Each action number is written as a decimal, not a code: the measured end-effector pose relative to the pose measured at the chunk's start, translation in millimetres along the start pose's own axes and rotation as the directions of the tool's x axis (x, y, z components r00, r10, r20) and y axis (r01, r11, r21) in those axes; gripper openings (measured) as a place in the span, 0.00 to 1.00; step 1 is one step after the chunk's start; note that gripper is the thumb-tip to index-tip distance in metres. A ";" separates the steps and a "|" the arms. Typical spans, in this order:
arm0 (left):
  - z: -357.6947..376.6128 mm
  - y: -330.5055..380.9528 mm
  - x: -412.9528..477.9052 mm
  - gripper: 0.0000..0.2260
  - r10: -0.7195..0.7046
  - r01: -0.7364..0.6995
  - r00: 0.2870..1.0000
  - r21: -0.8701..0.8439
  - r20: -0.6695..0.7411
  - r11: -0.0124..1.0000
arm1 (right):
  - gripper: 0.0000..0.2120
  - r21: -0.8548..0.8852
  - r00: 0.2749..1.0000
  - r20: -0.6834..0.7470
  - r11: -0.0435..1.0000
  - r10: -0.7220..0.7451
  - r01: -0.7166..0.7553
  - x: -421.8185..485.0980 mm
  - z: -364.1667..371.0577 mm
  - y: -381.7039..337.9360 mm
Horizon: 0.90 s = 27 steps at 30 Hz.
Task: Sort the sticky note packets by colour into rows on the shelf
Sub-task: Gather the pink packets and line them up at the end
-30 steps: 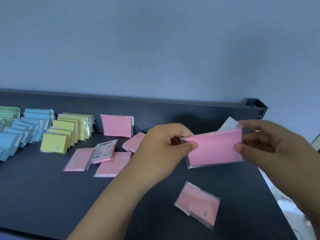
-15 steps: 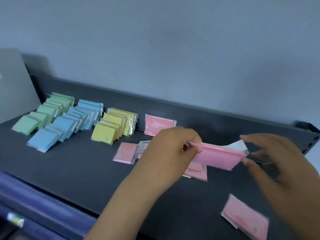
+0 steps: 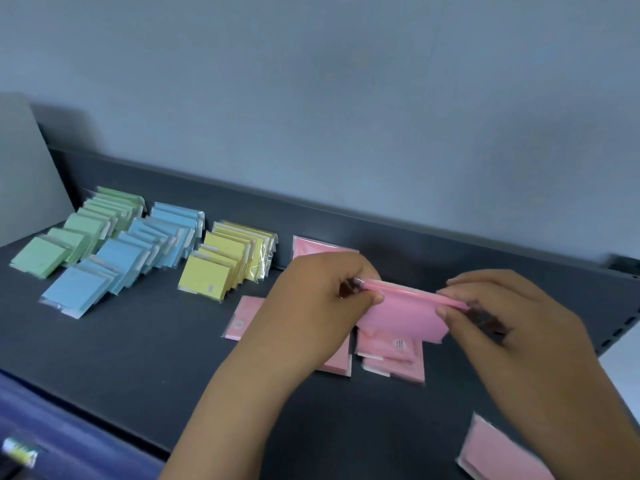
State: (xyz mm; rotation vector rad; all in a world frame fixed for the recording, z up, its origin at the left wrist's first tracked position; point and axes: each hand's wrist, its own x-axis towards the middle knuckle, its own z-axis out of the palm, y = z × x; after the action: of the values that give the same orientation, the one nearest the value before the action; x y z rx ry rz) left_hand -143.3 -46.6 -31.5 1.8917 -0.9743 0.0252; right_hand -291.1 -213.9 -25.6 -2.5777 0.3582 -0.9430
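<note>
Both hands are on it. The left hand [image 3: 322, 306] pinches one end of the flat pink packet [image 3: 405, 313] and the right hand [image 3: 512, 327] pinches the other, fingers curled, holding it above the matte dark shelf [image 3: 138, 348]. Loose pink packets [image 3: 391, 355] in glossy cellophane lie beneath. Further left, square packets overlap in a green row [image 3: 79, 237], a blue row [image 3: 138, 251] and a yellow row [image 3: 228, 261].

On the dark metal shelf [image 3: 145, 348], rows run left to right: green wrapped packets [image 3: 79, 237], blue wrapped packets [image 3: 138, 251], yellow wrapped packets [image 3: 225, 261]. Pink wrapped packets [image 3: 391, 355] lie rightmost.
</note>
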 end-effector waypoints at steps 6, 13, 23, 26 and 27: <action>-19.2 -30.6 11.3 0.11 -0.113 0.109 0.993 -0.085 -0.037 0.990 | 0.03 -0.141 0.994 0.059 0.986 0.094 -0.085 29.8 21.8 -17.7; -54.7 -69.1 56.0 0.03 -0.230 0.231 0.972 0.012 -0.040 0.973 | 0.06 -0.097 0.955 0.160 0.967 0.250 -0.237 84.5 70.8 -48.8; -38.0 -123.6 105.6 0.03 -0.323 0.326 0.945 0.217 -0.052 0.920 | 0.07 0.109 0.811 0.027 0.805 0.585 -0.584 112.8 136.8 -41.1; -27.7 -135.4 114.8 0.04 -0.342 0.346 0.938 0.196 -0.055 0.918 | 0.03 0.059 0.802 -0.035 0.803 0.596 -0.594 113.2 146.2 -39.4; -26.3 -137.8 117.6 0.04 -0.345 0.349 0.937 0.193 -0.056 0.917 | 0.04 0.035 0.801 -0.058 0.803 0.596 -0.595 113.8 149.0 -38.5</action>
State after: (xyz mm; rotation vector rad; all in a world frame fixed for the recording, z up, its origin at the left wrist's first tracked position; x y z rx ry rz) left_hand 33.6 -69.8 -72.8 2.2238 -0.6266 -0.0693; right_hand -104.0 -182.0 -50.3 -2.1830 1.1006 -0.7775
